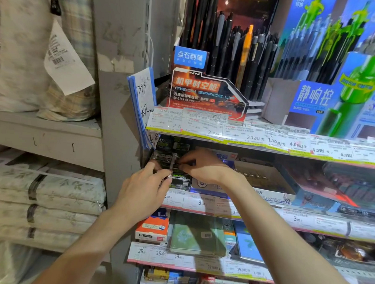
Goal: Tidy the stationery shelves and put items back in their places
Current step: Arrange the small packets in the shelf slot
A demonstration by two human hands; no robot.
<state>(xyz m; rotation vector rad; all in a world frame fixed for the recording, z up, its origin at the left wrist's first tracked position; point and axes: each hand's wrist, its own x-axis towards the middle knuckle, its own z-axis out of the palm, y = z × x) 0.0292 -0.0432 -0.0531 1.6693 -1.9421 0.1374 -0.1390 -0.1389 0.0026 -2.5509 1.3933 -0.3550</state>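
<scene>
1. Shop shelving fills our view: folded bedding [42,197] on the left, a pen display [208,93] above, price strips [258,139] along the shelf edges.
2. Our left hand [145,191] reaches into the second shelf, fingers curled against small dark packs [170,162] at its left end.
3. Our right hand [204,166] pinches the same packs from the other side.
4. We judge the step to be squaring these packs in their slot.
5. Next calls for pushing them back flush, clear of the eraser box [272,196] to the right.
</scene>
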